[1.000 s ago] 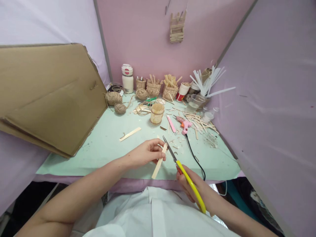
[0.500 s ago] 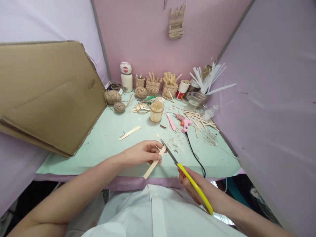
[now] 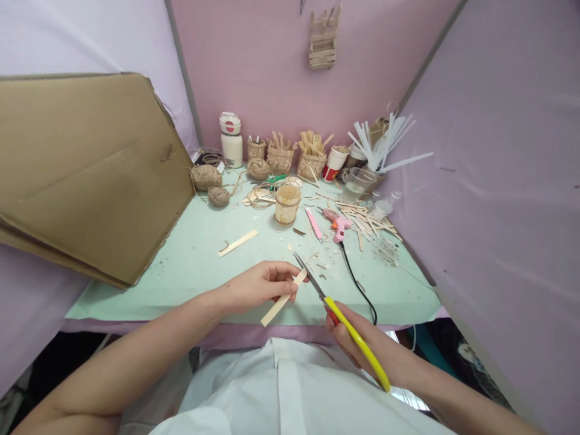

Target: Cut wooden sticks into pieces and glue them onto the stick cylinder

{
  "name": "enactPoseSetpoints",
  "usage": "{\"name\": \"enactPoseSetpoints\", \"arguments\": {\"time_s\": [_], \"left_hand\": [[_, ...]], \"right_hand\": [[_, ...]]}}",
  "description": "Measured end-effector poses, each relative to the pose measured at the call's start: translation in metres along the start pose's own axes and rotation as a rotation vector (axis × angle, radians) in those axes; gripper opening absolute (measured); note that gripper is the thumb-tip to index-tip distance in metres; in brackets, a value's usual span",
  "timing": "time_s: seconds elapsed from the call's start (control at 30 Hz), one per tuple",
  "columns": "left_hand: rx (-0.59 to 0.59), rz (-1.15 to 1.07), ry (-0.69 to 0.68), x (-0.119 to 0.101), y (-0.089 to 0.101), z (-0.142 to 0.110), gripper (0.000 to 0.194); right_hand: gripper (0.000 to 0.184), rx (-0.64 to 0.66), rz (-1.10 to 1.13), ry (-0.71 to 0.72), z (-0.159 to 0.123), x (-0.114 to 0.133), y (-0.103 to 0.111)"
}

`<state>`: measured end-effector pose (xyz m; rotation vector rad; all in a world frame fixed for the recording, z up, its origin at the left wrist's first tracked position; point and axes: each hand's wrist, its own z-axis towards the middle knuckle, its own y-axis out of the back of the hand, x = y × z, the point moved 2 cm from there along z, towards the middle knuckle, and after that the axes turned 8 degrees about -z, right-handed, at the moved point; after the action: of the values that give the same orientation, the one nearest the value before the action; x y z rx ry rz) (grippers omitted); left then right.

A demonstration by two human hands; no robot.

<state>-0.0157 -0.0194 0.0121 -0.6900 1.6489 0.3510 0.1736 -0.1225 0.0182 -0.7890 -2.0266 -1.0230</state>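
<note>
My left hand (image 3: 267,283) pinches a pale flat wooden strip (image 3: 277,307) between thumb and fingers, close to the strip's far end. My right hand (image 3: 356,332) is wrapped round the yellow handle of a pair of scissors (image 3: 357,343). The metal blades point away and to the left, right by the strip's far end and the left fingertips. Whether the blades touch the strip I cannot tell. Beyond the hands stands a small round container (image 3: 287,206) with pale slats and a bound rim. Another wooden strip (image 3: 238,243) lies flat to the left.
A pink glue gun (image 3: 338,225) with a black cord and a pink pen-like tool (image 3: 314,225) lie to the right. Loose thin sticks (image 3: 369,219) are heaped beyond. Twine balls (image 3: 206,177) and a large cardboard sheet (image 3: 90,175) are on the left.
Both hands, the strip and the scissors have shifted only very slightly. The strip's near end has tipped a little to the left. Both holds are unchanged.
</note>
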Motion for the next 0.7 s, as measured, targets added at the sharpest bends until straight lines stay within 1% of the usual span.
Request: {"name": "enactPoseSetpoints", "arguments": {"time_s": [0.17, 0.3, 0.4, 0.57, 0.7], "left_hand": [[0.008, -0.022, 0.026, 0.002, 0.003, 0.000, 0.029], [0.021, -0.078, 0.080, 0.001, 0.005, -0.002, 0.027], [0.010, -0.077, 0.108, -0.001, 0.006, -0.005, 0.026], [0.024, -0.044, 0.137, -0.003, 0.007, -0.007, 0.031], [0.047, -0.004, 0.161, -0.005, 0.012, -0.008, 0.030]], "right_hand": [[0.047, -0.015, -0.041, 0.000, -0.002, 0.004, 0.002], [0.043, 0.031, -0.037, -0.026, -0.006, 0.006, 0.004], [0.039, 0.050, -0.058, -0.043, -0.009, 0.008, 0.007], [0.039, 0.064, -0.131, 0.005, -0.009, 0.005, 0.010], [0.036, 0.097, -0.176, 0.028, -0.010, -0.002, 0.013]]}}
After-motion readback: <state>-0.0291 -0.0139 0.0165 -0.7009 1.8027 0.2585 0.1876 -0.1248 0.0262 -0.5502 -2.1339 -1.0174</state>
